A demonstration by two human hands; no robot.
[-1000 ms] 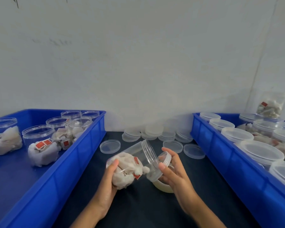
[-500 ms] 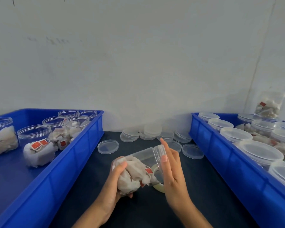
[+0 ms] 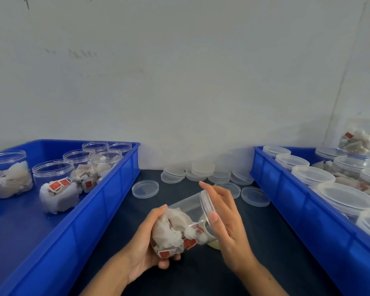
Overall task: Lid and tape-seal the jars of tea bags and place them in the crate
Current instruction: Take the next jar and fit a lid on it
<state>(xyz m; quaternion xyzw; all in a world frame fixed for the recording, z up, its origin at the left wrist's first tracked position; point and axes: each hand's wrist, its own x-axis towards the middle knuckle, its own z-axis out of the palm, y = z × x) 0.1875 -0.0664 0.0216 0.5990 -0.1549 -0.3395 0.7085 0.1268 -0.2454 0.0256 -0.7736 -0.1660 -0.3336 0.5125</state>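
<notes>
Left hand (image 3: 144, 242) gripping tilted jar (image 3: 183, 226) base, right hand (image 3: 224, 218) fingers straight, pressing lid (image 3: 207, 202) on.

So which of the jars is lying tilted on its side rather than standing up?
The jar gripped by the left hand, with the right hand at its lid; the others stand upright in both crates.

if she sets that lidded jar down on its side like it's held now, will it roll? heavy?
Likely rolls: the jar is a smooth clear cylinder, held tilted on its side by the left hand. Probably light: only crumpled tea bags inside, half filling it. Walls look thin, so it may flex under a squeeze.
</notes>
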